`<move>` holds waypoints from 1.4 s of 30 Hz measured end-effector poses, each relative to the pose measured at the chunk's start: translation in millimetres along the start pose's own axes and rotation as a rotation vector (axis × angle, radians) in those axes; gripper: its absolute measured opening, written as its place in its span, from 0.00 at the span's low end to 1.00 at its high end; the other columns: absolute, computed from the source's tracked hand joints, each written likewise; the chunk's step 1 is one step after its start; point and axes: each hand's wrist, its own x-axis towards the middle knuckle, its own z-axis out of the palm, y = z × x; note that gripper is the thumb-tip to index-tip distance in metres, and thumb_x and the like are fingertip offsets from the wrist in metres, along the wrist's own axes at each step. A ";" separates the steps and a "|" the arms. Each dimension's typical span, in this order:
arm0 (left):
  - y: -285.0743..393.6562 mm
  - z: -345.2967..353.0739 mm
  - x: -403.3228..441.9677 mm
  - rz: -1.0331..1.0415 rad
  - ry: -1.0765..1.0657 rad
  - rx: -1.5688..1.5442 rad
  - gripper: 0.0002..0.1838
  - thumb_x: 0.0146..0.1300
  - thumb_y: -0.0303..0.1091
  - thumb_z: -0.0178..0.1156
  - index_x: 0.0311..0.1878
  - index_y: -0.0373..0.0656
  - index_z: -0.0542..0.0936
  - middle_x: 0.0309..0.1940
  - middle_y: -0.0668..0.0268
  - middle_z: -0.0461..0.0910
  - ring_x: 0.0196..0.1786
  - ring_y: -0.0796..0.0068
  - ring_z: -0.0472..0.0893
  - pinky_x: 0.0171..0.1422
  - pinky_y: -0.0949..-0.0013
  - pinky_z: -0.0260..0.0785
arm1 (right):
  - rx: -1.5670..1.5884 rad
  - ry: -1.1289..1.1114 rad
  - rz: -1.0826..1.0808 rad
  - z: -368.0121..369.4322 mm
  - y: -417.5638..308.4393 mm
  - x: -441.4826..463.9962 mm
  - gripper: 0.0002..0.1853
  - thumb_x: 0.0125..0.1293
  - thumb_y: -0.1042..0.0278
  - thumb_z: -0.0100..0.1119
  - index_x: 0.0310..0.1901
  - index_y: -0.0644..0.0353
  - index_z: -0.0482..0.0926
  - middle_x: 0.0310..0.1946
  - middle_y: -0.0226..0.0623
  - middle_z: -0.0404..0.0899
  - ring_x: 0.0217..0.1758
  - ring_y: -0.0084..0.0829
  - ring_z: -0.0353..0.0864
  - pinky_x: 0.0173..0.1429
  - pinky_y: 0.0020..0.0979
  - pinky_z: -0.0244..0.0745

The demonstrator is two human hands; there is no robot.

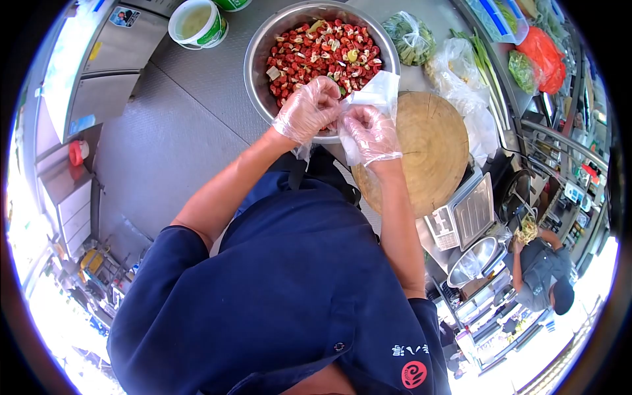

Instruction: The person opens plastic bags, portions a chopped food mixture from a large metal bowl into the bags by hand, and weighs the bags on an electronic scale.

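Note:
A large steel bowl (pixel 255 82) holds many red pieces with pale bits (pixel 316 56) among them. Over its near edge my left hand (pixel 309 108), in a clear plastic glove, has its fingers curled together; what they hold, if anything, is too small to tell. Close beside it on the right, my right hand (pixel 370 133), also gloved, is closed on a white plastic bag (pixel 380 93). The bag spreads over the bowl's right rim and hangs down below my right hand. A round wooden chopping board (pixel 431 148) is just right of my right hand.
A white and green bucket (pixel 197 25) stands at the upper left. Bagged greens (pixel 408 38), clear plastic bags (pixel 457 72) and long green onions (pixel 490 79) lie right of the bowl. Below the board are a scale (pixel 473 209) and a steel basin (pixel 474 260). Another person (pixel 543 270) stands far right.

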 end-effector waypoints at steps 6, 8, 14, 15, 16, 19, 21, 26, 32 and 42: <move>-3.0 1.9 -1.4 -0.003 0.007 -0.150 0.13 0.65 0.22 0.65 0.49 0.38 0.72 0.34 0.68 0.79 0.35 0.80 0.81 0.39 0.74 0.79 | 0.030 0.040 -0.108 2.6 8.6 -1.0 0.10 0.74 0.65 0.59 0.42 0.65 0.82 0.33 0.33 0.84 0.35 0.21 0.80 0.44 0.27 0.76; -3.3 -1.9 0.8 -0.016 0.045 -0.013 0.13 0.65 0.21 0.64 0.49 0.38 0.73 0.33 0.67 0.79 0.34 0.80 0.81 0.39 0.74 0.79 | 0.398 0.104 0.097 1.1 1.3 -4.8 0.09 0.74 0.66 0.58 0.45 0.62 0.81 0.35 0.31 0.84 0.36 0.20 0.80 0.45 0.27 0.77; -4.3 -3.4 2.0 0.076 -0.004 0.108 0.13 0.65 0.20 0.62 0.51 0.36 0.73 0.34 0.66 0.80 0.36 0.80 0.82 0.40 0.73 0.79 | 0.209 0.141 0.015 11.4 -3.6 -1.7 0.07 0.68 0.72 0.64 0.45 0.63 0.82 0.34 0.32 0.83 0.34 0.23 0.81 0.43 0.29 0.79; -4.1 -2.1 2.0 0.077 -0.005 0.109 0.13 0.65 0.20 0.62 0.51 0.36 0.73 0.34 0.66 0.80 0.36 0.80 0.82 0.40 0.73 0.79 | 0.061 0.169 -0.063 13.8 -9.5 -3.1 0.06 0.67 0.73 0.64 0.43 0.64 0.82 0.32 0.34 0.83 0.33 0.24 0.81 0.42 0.31 0.79; -4.0 0.0 1.7 0.102 0.000 0.154 0.14 0.63 0.22 0.62 0.51 0.35 0.74 0.32 0.65 0.81 0.35 0.80 0.81 0.40 0.72 0.77 | -0.086 0.196 -0.140 15.2 -16.2 -3.8 0.05 0.65 0.73 0.64 0.41 0.65 0.82 0.30 0.37 0.83 0.32 0.26 0.82 0.41 0.32 0.79; 2.7 5.8 -1.4 0.111 0.006 0.201 0.15 0.60 0.24 0.62 0.51 0.35 0.75 0.29 0.63 0.82 0.33 0.79 0.81 0.41 0.70 0.76 | -0.350 0.241 -0.296 14.7 -17.8 -1.4 0.05 0.62 0.75 0.65 0.37 0.66 0.82 0.29 0.40 0.84 0.31 0.27 0.83 0.40 0.31 0.78; 3.9 6.7 -2.0 0.089 0.001 0.199 0.16 0.59 0.24 0.61 0.51 0.35 0.75 0.29 0.62 0.82 0.33 0.78 0.81 0.41 0.69 0.76 | -0.449 0.245 -0.316 14.7 -17.7 -1.2 0.06 0.61 0.75 0.65 0.38 0.66 0.82 0.29 0.38 0.84 0.31 0.24 0.82 0.40 0.29 0.78; 2.5 6.2 -0.4 0.079 -0.003 0.143 0.17 0.63 0.20 0.58 0.55 0.33 0.72 0.32 0.64 0.82 0.35 0.78 0.83 0.41 0.70 0.79 | -0.257 0.348 -0.092 13.0 -12.7 3.1 0.06 0.60 0.74 0.61 0.36 0.67 0.82 0.28 0.44 0.85 0.31 0.32 0.85 0.41 0.34 0.79; 5.3 1.1 -1.7 -0.073 -0.075 -0.005 0.08 0.66 0.23 0.59 0.47 0.34 0.78 0.30 0.65 0.81 0.32 0.79 0.82 0.38 0.73 0.78 | -0.101 0.229 -0.049 0.8 3.0 5.5 0.07 0.65 0.71 0.65 0.40 0.67 0.82 0.28 0.31 0.82 0.29 0.20 0.79 0.37 0.28 0.77; -0.7 6.9 -2.0 -0.197 -0.020 -0.186 0.08 0.67 0.29 0.65 0.43 0.35 0.81 0.30 0.66 0.82 0.30 0.78 0.82 0.38 0.71 0.79 | 0.154 0.316 -0.103 10.1 5.2 7.5 0.08 0.65 0.69 0.67 0.42 0.65 0.83 0.33 0.36 0.85 0.37 0.24 0.83 0.45 0.30 0.78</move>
